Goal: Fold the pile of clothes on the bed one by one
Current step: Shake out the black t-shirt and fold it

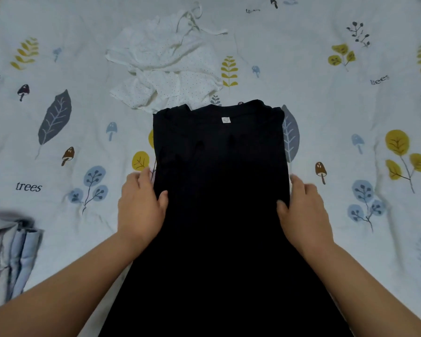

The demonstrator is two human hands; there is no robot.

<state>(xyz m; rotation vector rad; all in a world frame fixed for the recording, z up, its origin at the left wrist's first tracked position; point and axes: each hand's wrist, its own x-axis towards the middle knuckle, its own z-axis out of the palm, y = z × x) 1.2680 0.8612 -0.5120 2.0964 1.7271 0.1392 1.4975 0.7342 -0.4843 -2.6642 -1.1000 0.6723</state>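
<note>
Black fabric garment (219,190) lies flat on the bed, centre of the head view, neckline at the far end with a small white tag (226,120) just under the collar; both long sides look folded in, so it reads as a narrow panel that widens toward the near edge and runs out of frame at the bottom. Left hand (141,205) sits at the garment's left edge about halfway along, thumb lying on top of the black cloth, fingers (137,177) stretched along and partly under the edge; looks like a loose pinch on the fold, grip narrow. Right hand (304,210) mirrors it on the right edge, thumb on top of the cloth, fingers (299,183) along the outside; same light hold. Whether fingertips are tucked under the cloth on either side, can't tell. White bedsheet printed with leaves, mushrooms and the word "trees" (58,178) covers the bed. Crumpled white dotted garment with ties (165,66) lies beyond the collar, just touching the black garment's far left corner. Folded pale blue-grey cloth (12,259) at the left edge, well apart.
</note>
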